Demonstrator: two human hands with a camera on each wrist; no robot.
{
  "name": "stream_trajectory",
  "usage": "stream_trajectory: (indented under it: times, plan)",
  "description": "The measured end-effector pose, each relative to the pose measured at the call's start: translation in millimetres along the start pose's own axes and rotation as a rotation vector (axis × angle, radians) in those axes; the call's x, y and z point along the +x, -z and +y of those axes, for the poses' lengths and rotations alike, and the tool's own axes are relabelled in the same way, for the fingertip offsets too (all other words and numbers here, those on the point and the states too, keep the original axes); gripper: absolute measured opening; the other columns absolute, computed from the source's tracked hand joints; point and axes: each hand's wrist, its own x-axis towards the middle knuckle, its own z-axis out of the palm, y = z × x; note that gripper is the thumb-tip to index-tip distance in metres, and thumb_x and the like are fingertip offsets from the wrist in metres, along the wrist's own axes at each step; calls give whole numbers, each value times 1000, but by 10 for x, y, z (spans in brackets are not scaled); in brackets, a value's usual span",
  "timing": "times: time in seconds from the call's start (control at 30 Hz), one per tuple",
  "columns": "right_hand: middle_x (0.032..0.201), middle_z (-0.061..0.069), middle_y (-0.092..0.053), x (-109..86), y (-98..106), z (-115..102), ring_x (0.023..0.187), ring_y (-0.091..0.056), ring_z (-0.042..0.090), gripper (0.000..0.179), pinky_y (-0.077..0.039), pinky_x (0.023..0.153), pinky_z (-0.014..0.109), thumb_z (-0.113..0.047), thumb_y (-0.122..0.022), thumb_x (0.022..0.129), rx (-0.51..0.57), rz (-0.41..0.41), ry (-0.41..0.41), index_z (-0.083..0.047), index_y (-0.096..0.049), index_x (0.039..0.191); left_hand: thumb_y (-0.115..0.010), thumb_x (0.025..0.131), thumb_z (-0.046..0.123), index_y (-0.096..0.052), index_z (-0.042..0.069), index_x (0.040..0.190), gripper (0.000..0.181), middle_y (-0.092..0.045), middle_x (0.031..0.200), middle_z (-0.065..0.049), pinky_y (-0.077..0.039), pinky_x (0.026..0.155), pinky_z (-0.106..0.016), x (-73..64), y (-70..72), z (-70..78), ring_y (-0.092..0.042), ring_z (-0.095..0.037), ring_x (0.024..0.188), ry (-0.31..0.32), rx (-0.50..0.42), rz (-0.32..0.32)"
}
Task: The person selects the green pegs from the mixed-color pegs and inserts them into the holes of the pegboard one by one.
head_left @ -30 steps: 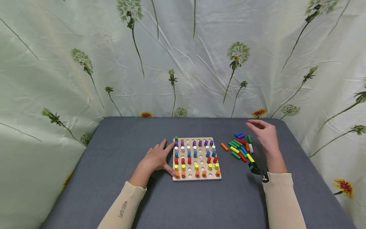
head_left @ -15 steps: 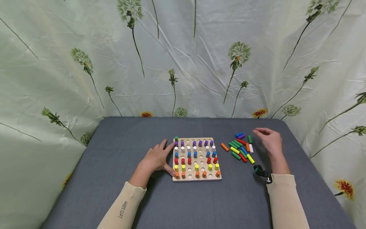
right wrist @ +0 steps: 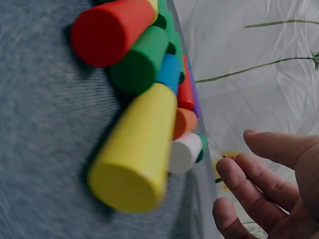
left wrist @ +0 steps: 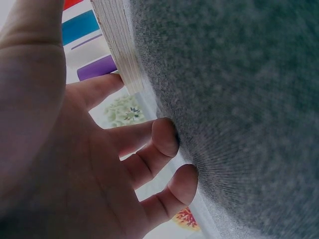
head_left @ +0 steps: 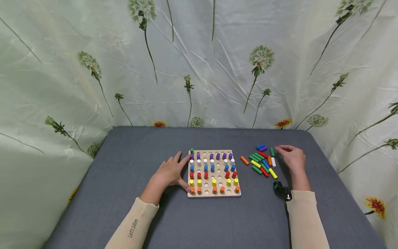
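In the head view my left hand [head_left: 170,173] rests at the left edge of a light wooden pegboard [head_left: 216,180], thumb and index finger spread along it. Rows of purple, white, blue, red, yellow and orange pegs stand in its holes. One green peg [head_left: 191,151] stands in the far left corner. My right hand [head_left: 293,158] is right of the loose pegs, fingertips right at a green peg [head_left: 272,152]. The right wrist view has its thumb and fingers apart, nothing between them. Close to that camera lies a yellow peg [right wrist: 132,154], a white peg [right wrist: 185,153] behind it.
Loose pegs in several colours lie in a pile right of the board, among them a red peg [head_left: 264,172] and a purple peg [head_left: 263,149]. An orange peg [head_left: 244,160] lies nearer the board. A flower-print curtain [head_left: 217,69] hangs behind the grey table [head_left: 199,221].
My right hand has come down and slightly right, toward the green peg at the pile's right side. My left hand has stayed at the board's edge.
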Motion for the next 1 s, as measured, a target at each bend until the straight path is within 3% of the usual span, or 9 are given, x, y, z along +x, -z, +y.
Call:
stream_trajectory:
  times: [0.13,0.2,0.5,0.8,1.0]
  plan:
    - [149,24,-61,38,-34,20,137,-53,42,52,-47,105,53,-43,-65,105,17,11,-13,-2,-69,137,-92,63,72,-25,27,170,134,-20,177,-18,-33,125,-64,8,3,-5,-36,-43,156,-1,0,3]
    - [148,25,-62,52,-45,13,137,-52,42,52,-45,105,54,-43,-64,105,5,12,-1,-2,-70,136,-92,63,72,-25,27,170,134,-21,177,-18,-34,125,-65,10,2,-11,-36,-43,156,-2,3,6]
    - [140,26,-67,22,-121,-1,127,-58,45,48,-46,99,56,-41,-67,103,-140,20,52,-1,-73,129,-92,63,72,-25,27,171,134,-20,177,-19,-34,125,-64,13,-12,-15,-36,-43,156,-11,6,3]
    - [135,24,-70,61,-190,-10,121,-61,45,41,-47,89,52,-38,-67,104,-184,40,64,-3,-75,125,-93,62,70,-26,24,170,136,-23,176,-20,-35,123,-66,9,4,-20,-38,-44,155,-19,14,19]
    - [132,24,-72,84,-228,-12,117,-62,44,37,-46,90,52,-32,-68,103,-194,54,65,-2,-75,125,-93,62,71,-25,26,171,135,-21,177,-19,-34,124,-66,21,-11,-17,-36,-44,156,-16,5,12]
